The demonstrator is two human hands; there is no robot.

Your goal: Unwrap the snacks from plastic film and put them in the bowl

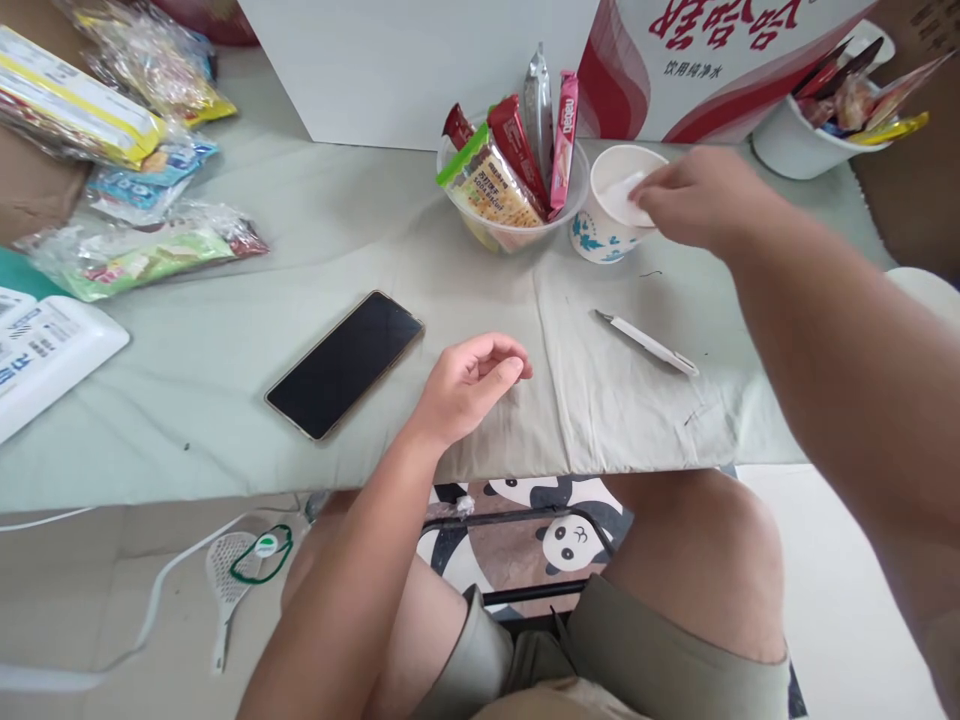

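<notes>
My right hand reaches to a white paper cup with a blue leaf print. Its fingers are pinched together just inside the cup's rim, by a pale white patch; what they hold, if anything, I cannot make out. My left hand rests near the front edge of the table, fingers loosely curled, thumb apart and nothing in it. To its left lies a black smartphone. A white pen-like tool with a dark tip lies below the cup.
Beside the cup, a clear plastic bowl holds several wrapped snacks. A white tub of packets stands at the back right. Snack bags lie at the left, above a white package. A large white box stands behind.
</notes>
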